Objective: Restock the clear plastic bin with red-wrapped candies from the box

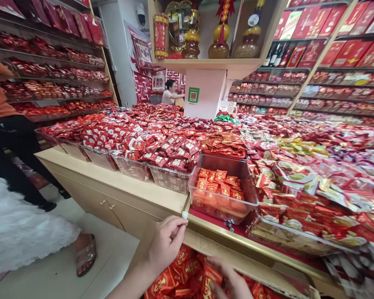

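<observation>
My left hand (166,241) is raised over the left side of an open cardboard box (224,253), with its thumb and forefinger pressed together near a small white thing (185,214). Below it lie many red candy packets (162,282) with gold print, filling the box. My right hand (227,280) is down among these packets, blurred, its fingers round a red packet (210,276). Behind the box, on the counter, stands a clear plastic bin (222,209) partly filled with smaller orange-red packets (220,182).
Several clear bins (171,179) heaped with red packets line the wooden counter (112,174). To the right is a bin (296,236) of gold and red packets. Two people stand at the left, one in a white fluffy garment (25,224). Another person (171,93) is at the back.
</observation>
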{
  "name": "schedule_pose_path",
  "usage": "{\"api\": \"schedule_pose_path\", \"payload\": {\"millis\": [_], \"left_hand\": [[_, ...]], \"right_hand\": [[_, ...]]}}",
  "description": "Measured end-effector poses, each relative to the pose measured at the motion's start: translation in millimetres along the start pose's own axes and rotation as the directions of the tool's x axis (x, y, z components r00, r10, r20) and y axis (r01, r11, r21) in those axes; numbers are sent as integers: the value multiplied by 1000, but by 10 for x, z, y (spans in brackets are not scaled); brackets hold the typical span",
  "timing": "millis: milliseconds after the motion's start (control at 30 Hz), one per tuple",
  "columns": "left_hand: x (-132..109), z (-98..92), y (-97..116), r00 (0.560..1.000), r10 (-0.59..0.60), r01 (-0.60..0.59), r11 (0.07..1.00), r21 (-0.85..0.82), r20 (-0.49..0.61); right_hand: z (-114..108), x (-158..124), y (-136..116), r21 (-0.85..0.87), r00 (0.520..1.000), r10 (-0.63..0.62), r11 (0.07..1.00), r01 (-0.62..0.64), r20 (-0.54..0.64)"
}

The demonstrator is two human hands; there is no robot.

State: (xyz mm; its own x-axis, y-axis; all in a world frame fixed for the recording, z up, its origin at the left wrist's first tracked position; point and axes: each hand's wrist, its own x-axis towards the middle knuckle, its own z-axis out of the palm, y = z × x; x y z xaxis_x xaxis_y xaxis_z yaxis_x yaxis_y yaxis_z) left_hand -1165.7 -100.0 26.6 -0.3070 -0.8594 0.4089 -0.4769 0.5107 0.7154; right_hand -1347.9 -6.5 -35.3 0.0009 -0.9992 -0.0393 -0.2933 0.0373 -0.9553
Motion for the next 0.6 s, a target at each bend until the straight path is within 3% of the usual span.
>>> {"api": "schedule_pose_path", "payload": {"millis": [67, 133, 200, 300, 467, 600], "left_hand": [[-55, 23, 210, 986, -131, 155, 949, -274, 103], [-86, 46, 415, 923, -163, 333, 791, -514, 348], [-78, 65, 564, 847, -152, 485, 615, -622, 510], [-33, 76, 650, 799, -198, 587, 458, -667, 567], [-25, 62, 608, 787, -210, 608, 416, -676, 580], [-76, 53, 569, 788, -233, 604, 477, -638, 571]], "right_hand": [[-116, 2, -335, 232, 992, -33, 971, 60, -120], [-212, 39, -678, 349, 976, -46, 929, 120, -213], [-281, 106, -939, 410, 975, -49, 902, 137, -218], [-327, 214, -1082, 499, 981, -2, 861, 99, -192], [-317, 323, -953, 670, 986, 88, 741, 31, -142], [-297, 317, -897, 643, 993, 80, 766, -8, -83]]}}
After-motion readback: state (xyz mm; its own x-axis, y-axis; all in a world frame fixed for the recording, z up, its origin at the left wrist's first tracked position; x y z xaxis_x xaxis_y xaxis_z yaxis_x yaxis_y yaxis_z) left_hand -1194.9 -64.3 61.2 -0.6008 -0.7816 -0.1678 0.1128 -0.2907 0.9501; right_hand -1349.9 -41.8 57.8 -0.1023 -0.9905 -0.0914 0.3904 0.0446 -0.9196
